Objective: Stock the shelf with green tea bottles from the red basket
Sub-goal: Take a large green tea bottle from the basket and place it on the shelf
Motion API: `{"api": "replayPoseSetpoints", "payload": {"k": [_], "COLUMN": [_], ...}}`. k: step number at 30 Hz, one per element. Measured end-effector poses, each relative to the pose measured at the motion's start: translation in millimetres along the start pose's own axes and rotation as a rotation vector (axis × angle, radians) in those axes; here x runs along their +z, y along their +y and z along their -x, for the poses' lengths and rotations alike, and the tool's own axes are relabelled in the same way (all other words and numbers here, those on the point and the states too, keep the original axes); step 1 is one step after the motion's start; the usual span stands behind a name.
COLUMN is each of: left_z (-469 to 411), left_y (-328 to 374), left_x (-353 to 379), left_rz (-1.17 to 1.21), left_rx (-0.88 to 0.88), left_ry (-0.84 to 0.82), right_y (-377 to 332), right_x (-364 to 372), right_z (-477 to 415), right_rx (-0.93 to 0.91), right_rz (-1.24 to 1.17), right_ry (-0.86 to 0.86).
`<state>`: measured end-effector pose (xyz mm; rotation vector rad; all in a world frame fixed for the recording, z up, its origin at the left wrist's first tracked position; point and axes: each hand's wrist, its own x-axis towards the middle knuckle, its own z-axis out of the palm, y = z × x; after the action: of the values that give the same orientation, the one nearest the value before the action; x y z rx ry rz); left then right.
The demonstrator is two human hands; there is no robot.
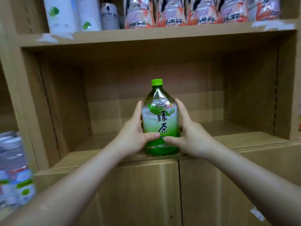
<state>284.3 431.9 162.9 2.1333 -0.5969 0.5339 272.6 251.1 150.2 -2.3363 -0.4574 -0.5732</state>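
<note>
Far left, lower bay: shrink-wrapped water bottles (14, 168), labels too blurred to read. Top shelf, left: white wrapped rolls (61, 15) with a green leaf logo, then a white bottle (110, 17), print illegible.

Left hand (135, 136) grips the green tea bottle (160, 121) from its left side: fingers up the side, thumb across the lower front. The bottle is upright with its green cap (157, 82) on. Its base is at the front edge of the middle shelf (244, 139), roughly centre of the bay. Label reads 绿茶 in large dark characters; the small brand mark above is unreadable.

Right hand (189, 134) mirrors the grip on the right side, and the two thumb tips nearly meet.

Top shelf, right: a row of pink-orange bags (171, 12), text looks like 白桃茉莉. Below the shelf: cabinet doors (138, 193).
</note>
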Motion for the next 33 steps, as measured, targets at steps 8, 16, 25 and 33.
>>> {"api": "replayPoseSetpoints", "payload": {"k": [8, 16, 25, 33], "left_z": [13, 10, -3, -45], "left_y": [-34, -67, -100, -125], "left_x": [-71, -112, -100, -92], "left_rz": [-0.873, -0.657, -0.681, -0.567], "left_rx": [-0.067, -0.275, -0.424, -0.508], "left_ry": [0.189, 0.274, 0.101, 0.193], "right_y": [-54, -80, -91, -80], "right_x": [60, 118, 154, 188], "right_z": [-56, -110, -157, -177], "right_rx": [-0.047, 0.315, 0.273, 0.099], "right_rz": [-0.003, -0.573, -0.45, -0.349], "right_ry": [-0.065, -0.233, -0.166, 0.097]}}
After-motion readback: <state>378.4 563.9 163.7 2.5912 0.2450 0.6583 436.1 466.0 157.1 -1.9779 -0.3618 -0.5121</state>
